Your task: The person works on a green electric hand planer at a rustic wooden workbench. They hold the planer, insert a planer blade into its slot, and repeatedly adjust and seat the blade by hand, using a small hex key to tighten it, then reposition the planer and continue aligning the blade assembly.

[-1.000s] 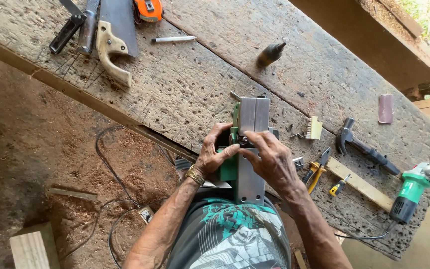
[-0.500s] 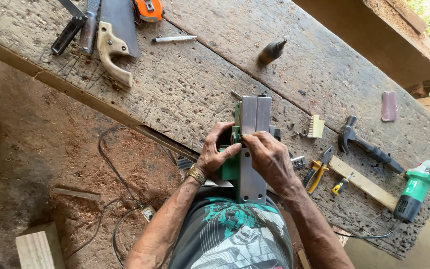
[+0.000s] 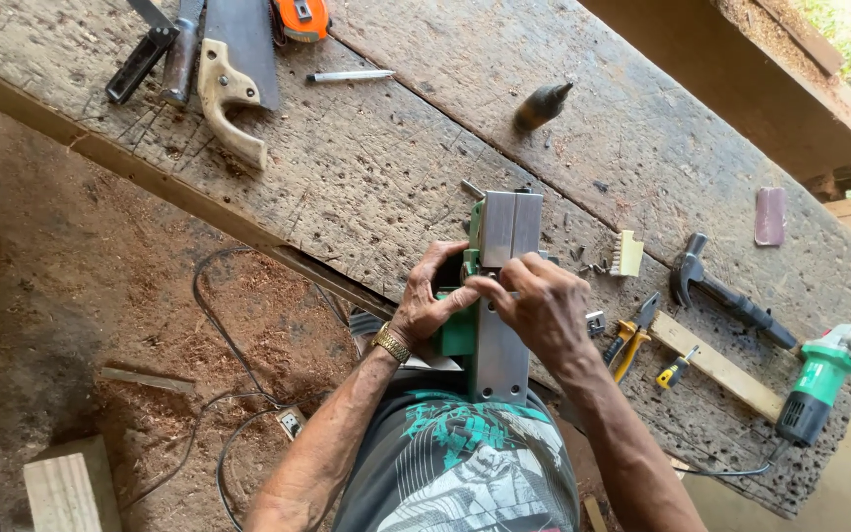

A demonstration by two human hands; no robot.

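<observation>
- A green electric hand planer with a grey metal sole (image 3: 497,296) is laid upside down at the near edge of the rough, worn wooden table (image 3: 366,167), partly over the person's lap, with its sole facing up.
- The left hand (image 3: 424,307) is clasped around the green body of the planer, with the fingers (image 3: 460,296) pressed against its side.
- The right hand (image 3: 544,307) is laid over the middle of the sole; its fingers (image 3: 494,286) are pinched together at the gap of the sole, where the cutter seems to sit. Whether a small part or tool is held between them cannot be told.
- As a judgement, a fine adjustment at the blade area is in hand; the next move seems to call for a steady hold by the left hand and small, exact finger work by the right hand.
- Near the right hand, yellow-handled pliers (image 3: 628,347), a small yellow screwdriver (image 3: 677,369), a black claw hammer (image 3: 726,296) and a green angle grinder (image 3: 824,379) are lying on the table.
- At the far left, a handsaw with a pale wooden handle (image 3: 229,89), an orange tape measure (image 3: 299,15) and a white marker pen (image 3: 350,75) are seen.
- No package or sign is visible; a small flat pink rectangle (image 3: 770,215) is lying at the far right, and no label on it can be read.
</observation>
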